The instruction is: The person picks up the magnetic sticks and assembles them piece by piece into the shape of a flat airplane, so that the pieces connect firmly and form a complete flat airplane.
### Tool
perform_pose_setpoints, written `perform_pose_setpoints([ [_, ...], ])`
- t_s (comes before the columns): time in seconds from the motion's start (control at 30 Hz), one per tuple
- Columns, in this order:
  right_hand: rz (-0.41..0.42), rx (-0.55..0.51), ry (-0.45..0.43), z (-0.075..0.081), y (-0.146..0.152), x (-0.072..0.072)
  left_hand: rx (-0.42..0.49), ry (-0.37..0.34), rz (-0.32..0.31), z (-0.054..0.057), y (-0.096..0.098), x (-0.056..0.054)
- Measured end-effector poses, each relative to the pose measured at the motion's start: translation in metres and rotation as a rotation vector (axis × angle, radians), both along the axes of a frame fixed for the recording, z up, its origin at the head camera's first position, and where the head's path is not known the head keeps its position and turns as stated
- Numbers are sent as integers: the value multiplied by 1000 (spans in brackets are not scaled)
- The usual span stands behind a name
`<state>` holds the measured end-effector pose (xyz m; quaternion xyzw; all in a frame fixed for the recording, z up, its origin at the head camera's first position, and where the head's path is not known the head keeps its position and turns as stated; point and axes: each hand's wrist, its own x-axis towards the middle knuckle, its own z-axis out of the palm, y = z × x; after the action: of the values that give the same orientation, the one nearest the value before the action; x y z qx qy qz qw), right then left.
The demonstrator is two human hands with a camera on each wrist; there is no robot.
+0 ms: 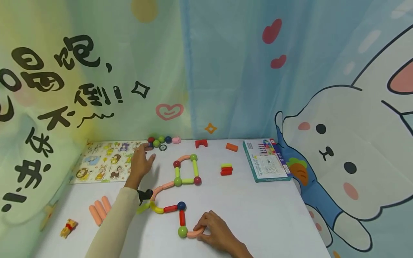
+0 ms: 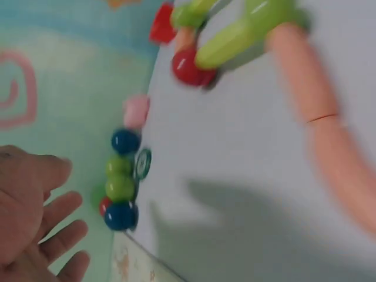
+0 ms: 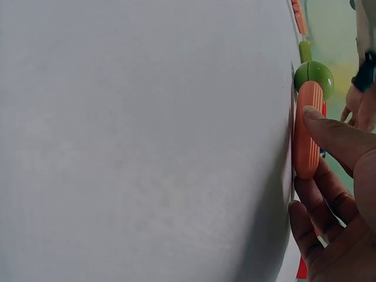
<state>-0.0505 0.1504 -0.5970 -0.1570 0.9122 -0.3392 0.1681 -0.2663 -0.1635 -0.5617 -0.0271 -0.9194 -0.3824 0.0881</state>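
**Right grip (image 1: 219, 231) is pinching a curved orange piece (image 1: 193, 235), left grip (image 1: 141, 163) is holding nothing**

In the head view, the right grip is closing narrowly around the curved orange piece, which is lying low at the near side of the table (image 1: 264, 218). Just beyond the fingertips, its other end is touching a green ball (image 1: 182, 232). From this ball a red stick (image 1: 182, 218) is leading away from the grip to a dark blue ball (image 1: 181, 205). The left grip is hovering with parted fingers near a row of balls (image 1: 156, 143); from here I cannot tell if a fingertip is touching them. Beside its wrist, a sheet with animal pictures (image 1: 96, 161) is lying flat.

In the left wrist view, the fingers are spreading loosely and a gap is showing between them and the balls. A small pink piece (image 2: 136, 111) is sitting at the row's farther end from this grip.

In the right wrist view, the thumb is pressing on the piece's ridged side, and other fingers are staying around its free end. The piece is looking light, stiff and not fragile; the ridges are probably helping against slipping. The middle or free end is seeming the best place for holding, because the ball end is then remaining uncovered.
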Motion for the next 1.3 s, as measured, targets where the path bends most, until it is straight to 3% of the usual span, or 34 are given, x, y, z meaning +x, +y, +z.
perform_pose_setpoints([
  [0.17,-13,1,-5,1,1,1,-10,-219,-22,-2,-10,-38],
  [0.27,-22,-16,-12,1,1,3,-39,-326,-28,-3,-14,-50],
  [0.33,-26,-25,-21,0,1,4,-86,-350,-20,-5,-16,-53],
  [0.4,-29,-27,-30,0,1,6,-119,-328,-3,-6,-15,-52],
  [0.5,-34,-29,-28,0,2,7,-166,-231,19,-11,-13,-50],
  [0.63,-43,-24,-17,0,3,6,-243,-153,-24,-18,-8,-43],
  [0.8,-49,-49,-1,-1,4,6,-314,-142,-81,-24,-2,-28],
  [0.93,-56,-66,29,-5,8,7,-281,-60,-111,-24,11,-8],
  [1.13,-82,-100,48,-11,14,8,-212,19,-224,-18,59,45],
  [1.3,-75,-130,60,-13,16,8,-196,-3,-365,-25,97,89],
])
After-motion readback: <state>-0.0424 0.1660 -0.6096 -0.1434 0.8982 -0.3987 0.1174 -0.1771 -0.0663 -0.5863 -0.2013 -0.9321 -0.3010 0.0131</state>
